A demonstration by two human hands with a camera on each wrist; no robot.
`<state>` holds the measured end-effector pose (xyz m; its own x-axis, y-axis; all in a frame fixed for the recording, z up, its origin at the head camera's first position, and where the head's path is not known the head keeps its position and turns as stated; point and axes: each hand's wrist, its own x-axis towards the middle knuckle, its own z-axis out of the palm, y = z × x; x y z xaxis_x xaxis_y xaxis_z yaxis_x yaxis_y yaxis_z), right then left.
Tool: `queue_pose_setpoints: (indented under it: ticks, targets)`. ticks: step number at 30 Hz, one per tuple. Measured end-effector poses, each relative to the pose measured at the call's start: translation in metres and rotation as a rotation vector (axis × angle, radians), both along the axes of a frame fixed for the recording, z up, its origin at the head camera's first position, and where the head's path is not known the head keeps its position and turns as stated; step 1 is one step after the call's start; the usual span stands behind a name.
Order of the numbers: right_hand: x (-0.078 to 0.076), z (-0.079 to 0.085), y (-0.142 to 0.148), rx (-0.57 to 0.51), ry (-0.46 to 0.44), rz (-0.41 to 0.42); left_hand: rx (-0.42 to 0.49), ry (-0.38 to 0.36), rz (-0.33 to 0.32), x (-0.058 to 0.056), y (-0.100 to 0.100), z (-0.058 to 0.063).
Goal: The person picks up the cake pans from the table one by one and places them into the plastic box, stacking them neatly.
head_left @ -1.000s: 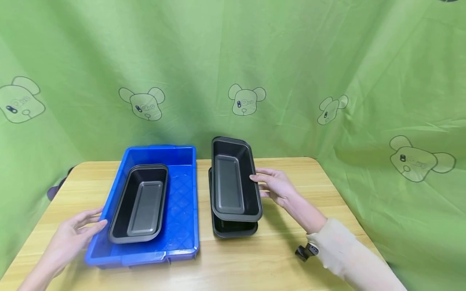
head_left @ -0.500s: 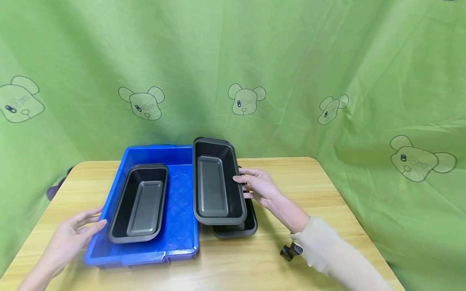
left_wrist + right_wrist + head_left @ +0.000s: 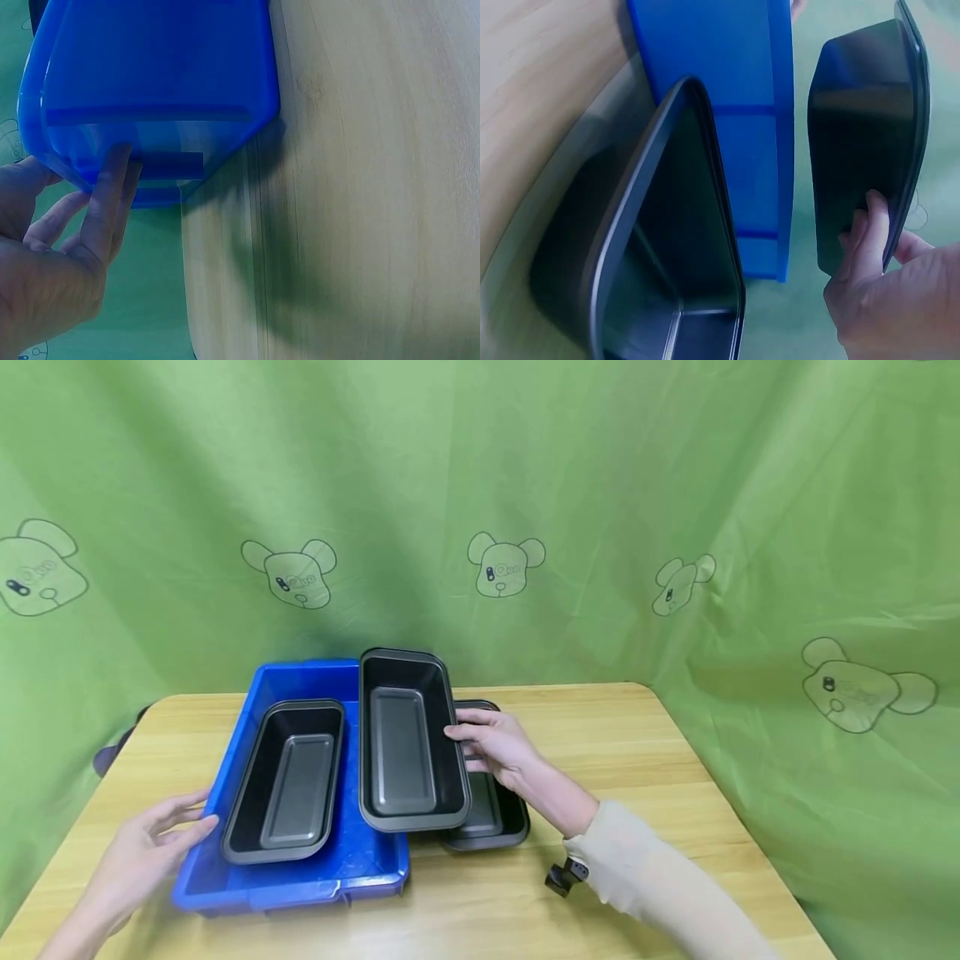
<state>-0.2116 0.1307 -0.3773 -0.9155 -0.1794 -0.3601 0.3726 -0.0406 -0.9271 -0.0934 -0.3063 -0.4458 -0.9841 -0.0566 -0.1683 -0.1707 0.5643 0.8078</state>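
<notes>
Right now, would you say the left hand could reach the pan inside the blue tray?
Probably yes: only the side wall of the blue tray separates the left hand from the pan.

Green cloth (image 3: 585,452) all over top, cartoon animal heads (image 3: 502,570) across it. Pale wood table (image 3: 607,727) down bottom, purplish thingy (image 3: 105,760) far left.

A wood-grain table (image 3: 615,743) spreads across the head view's lower half; on it, a blue bin (image 3: 296,893) stands at lower left; a black pan (image 3: 510,814), partly hidden, lies at lower centre.
</notes>
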Motion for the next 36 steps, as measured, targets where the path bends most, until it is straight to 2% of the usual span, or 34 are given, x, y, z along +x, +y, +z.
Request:
queue_pose_setpoints:
  ticks: [5, 24, 30, 36]
  targets:
    - [0.000, -0.001, -0.013, -0.029, 0.005, 0.014, -0.002, 0.012, 0.000, 0.001, -0.001, -0.001]
    - [-0.001, -0.009, -0.055, 0.039, -0.005, 0.012, 0.044, -0.004, 0.004, 0.001, 0.000, -0.001]
    - [-0.002, -0.011, -0.069, 0.020, -0.017, -0.003, 0.016, -0.022, -0.003, 0.000, 0.001, 0.001]
    - [-0.002, -0.015, -0.086, 0.018, -0.011, -0.010, -0.019, 0.020, -0.012, 0.000, 0.000, -0.001]
